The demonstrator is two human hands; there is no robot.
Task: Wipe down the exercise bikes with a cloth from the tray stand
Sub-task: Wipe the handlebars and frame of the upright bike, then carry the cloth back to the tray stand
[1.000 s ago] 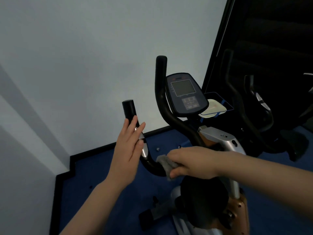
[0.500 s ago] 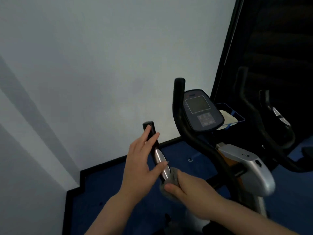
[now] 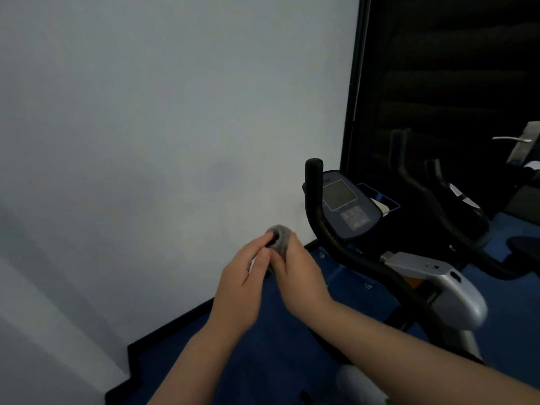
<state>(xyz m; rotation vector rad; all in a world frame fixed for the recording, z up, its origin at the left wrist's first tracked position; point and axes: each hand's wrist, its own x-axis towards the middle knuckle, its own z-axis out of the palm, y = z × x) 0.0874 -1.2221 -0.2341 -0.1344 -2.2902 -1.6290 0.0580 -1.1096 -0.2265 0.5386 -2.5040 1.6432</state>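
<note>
At top of left handlebar end, we are gripping grey cloth (image 3: pixel 281 235) in right hand (image 3: pixel 298 276), fingers curling it round dark tip. Left hand (image 3: pixel 239 283) is resting alongside, thumb and fingers closing lightly on bar just below cloth. Bike console (image 3: pixel 347 204) is sitting to right, beside upright right handlebar (image 3: pixel 314 182); blue tray (image 3: pixel 382 200) is showing behind console.
</note>
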